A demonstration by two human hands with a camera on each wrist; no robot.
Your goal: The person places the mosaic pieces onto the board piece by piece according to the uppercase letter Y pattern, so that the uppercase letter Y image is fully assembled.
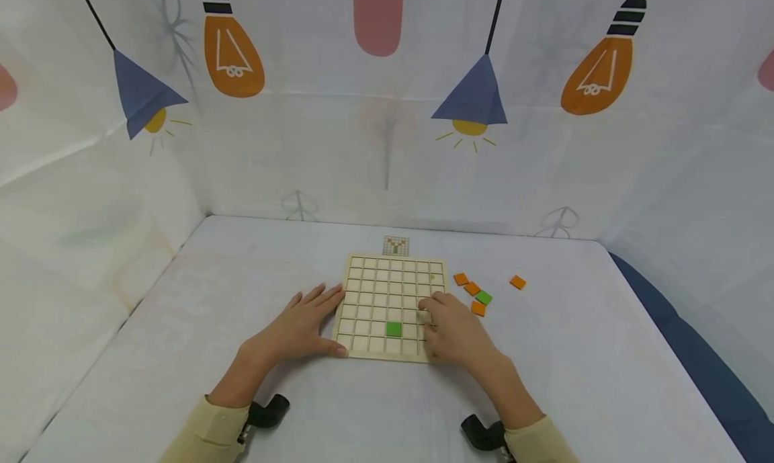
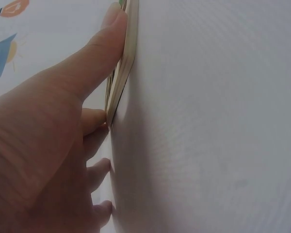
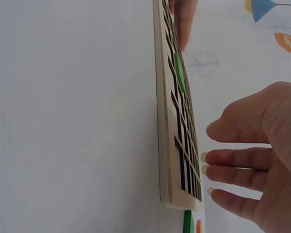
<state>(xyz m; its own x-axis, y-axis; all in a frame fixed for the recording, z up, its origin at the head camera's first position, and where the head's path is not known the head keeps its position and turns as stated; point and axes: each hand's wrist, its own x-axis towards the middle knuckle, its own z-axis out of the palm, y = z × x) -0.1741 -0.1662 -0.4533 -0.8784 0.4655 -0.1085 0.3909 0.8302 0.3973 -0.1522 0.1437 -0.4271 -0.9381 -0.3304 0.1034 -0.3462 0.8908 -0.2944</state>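
A pale wooden grid board (image 1: 375, 308) lies flat on the white table, with one green square tile (image 1: 394, 329) set in a cell of its lower half. Along the board's left side rests my left hand (image 1: 305, 322), fingers spread; its thumb (image 2: 99, 53) lies against the frame near the lower left corner. Over the right-hand cells is my right hand (image 1: 456, 332), fingers slightly bent. In the right wrist view, the right thumb (image 3: 240, 119) and fingers stand apart just off the board's face, and no tile shows between them.
Right of the board lie several loose tiles, among them a green tile (image 1: 484, 297), an orange tile (image 1: 478, 308) and, farther right, another orange tile (image 1: 517, 282). A small pattern card (image 1: 396, 246) is at the board's far edge. White printed cloth (image 1: 387, 154) hangs behind the table.
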